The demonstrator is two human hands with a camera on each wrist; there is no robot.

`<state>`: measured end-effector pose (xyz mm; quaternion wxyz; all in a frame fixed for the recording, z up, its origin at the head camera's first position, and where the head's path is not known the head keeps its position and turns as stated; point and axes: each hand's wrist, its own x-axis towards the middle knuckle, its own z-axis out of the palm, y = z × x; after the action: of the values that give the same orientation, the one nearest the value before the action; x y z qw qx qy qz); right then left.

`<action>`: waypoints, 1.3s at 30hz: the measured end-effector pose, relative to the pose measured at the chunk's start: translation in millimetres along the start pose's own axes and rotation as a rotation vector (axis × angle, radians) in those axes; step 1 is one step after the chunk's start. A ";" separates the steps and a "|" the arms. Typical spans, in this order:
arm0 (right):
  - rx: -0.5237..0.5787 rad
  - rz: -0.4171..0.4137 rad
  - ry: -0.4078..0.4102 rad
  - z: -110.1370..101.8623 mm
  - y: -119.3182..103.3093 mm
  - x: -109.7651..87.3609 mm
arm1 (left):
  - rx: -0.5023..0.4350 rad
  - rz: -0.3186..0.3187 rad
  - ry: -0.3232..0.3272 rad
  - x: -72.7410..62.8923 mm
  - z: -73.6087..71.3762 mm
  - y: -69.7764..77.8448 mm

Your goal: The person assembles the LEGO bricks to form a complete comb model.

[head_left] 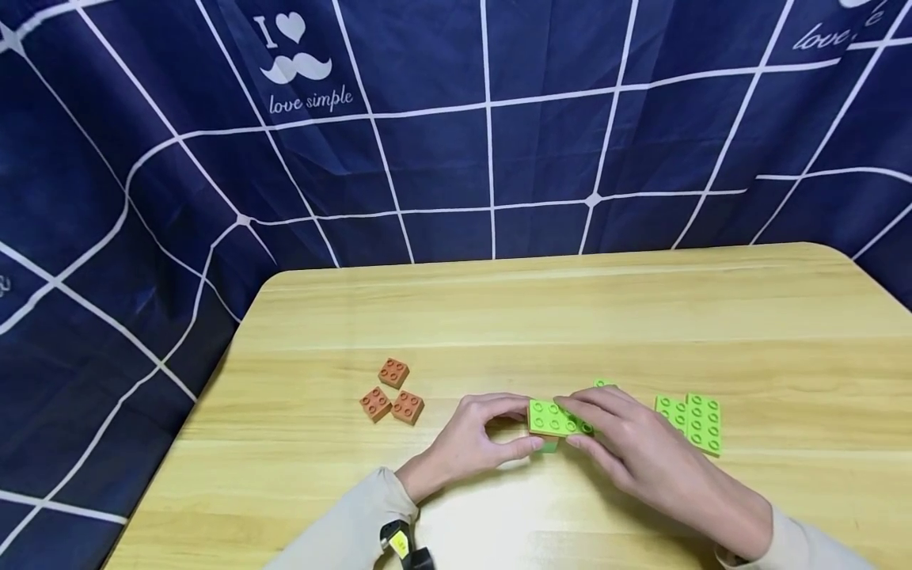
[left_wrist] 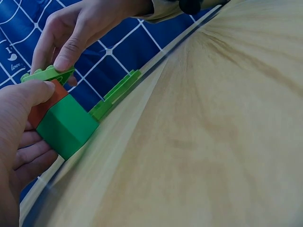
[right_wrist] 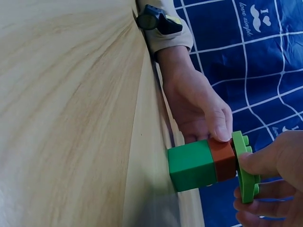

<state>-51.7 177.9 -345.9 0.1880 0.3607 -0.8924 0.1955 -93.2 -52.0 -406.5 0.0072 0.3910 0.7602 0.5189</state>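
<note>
A stack of toy building bricks stands near the middle of the table. Its base is a green block (left_wrist: 68, 125), and an orange-brown brick (right_wrist: 222, 158) sits on top of that. The left hand (head_left: 466, 439) grips this stack from the left, thumb on the near side and fingers around the far side. A flat light-green brick with studs (head_left: 549, 416) lies across the top at a slight tilt, sticking out to the right. The right hand (head_left: 644, 443) pinches its right part between thumb and fingers. Whether its studs are locked down cannot be seen.
Three orange-brown bricks (head_left: 393, 372) lie in a group left of the hands. Flat light-green bricks (head_left: 704, 423) lie to the right, and one (head_left: 602, 383) is partly hidden behind the right hand. A blue curtain with white lines (head_left: 427, 158) hangs behind the wooden table (head_left: 499, 317).
</note>
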 end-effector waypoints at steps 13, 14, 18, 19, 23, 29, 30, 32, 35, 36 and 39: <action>0.000 -0.071 -0.043 -3.4 3.5 7.8 | 0.012 0.015 -0.008 -0.2 -0.6 -2.5; 0.000 -0.074 -0.042 -2.9 3.5 7.6 | 0.013 0.015 -0.008 -0.6 -0.5 -3.1; 0.007 -0.080 -0.037 -0.4 3.4 7.0 | 0.005 0.010 -0.006 -2.0 -1.1 -2.9; 0.011 -0.080 -0.035 0.0 3.6 7.1 | 0.005 0.008 -0.005 -2.2 -1.5 -2.8; 0.024 -0.095 -0.019 1.1 6.0 8.0 | -0.008 0.006 0.005 -0.5 -2.2 -2.3; 0.018 -0.112 -0.012 1.1 4.8 10.4 | -0.064 0.028 0.069 -0.8 -2.8 -2.9; 0.015 -0.113 -0.014 0.9 4.4 10.8 | -0.072 0.037 0.079 -0.6 -3.0 -2.5; 0.010 -0.111 -0.020 0.1 3.8 11.4 | -0.077 0.058 0.099 0.4 -3.1 -1.0; 0.007 -0.105 -0.024 -1.3 3.9 11.4 | -0.045 0.067 0.107 2.7 -1.9 2.1; 0.007 -0.105 -0.025 -1.6 4.0 11.3 | -0.026 0.067 0.103 3.3 -1.4 3.4; 0.005 -0.113 -0.023 -1.6 3.7 10.6 | 0.034 0.056 0.081 3.8 -0.2 7.3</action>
<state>-61.2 175.1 -340.3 0.1877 0.4130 -0.8722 0.1828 -91.7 -48.7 -399.1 -0.0449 0.3907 0.7574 0.5212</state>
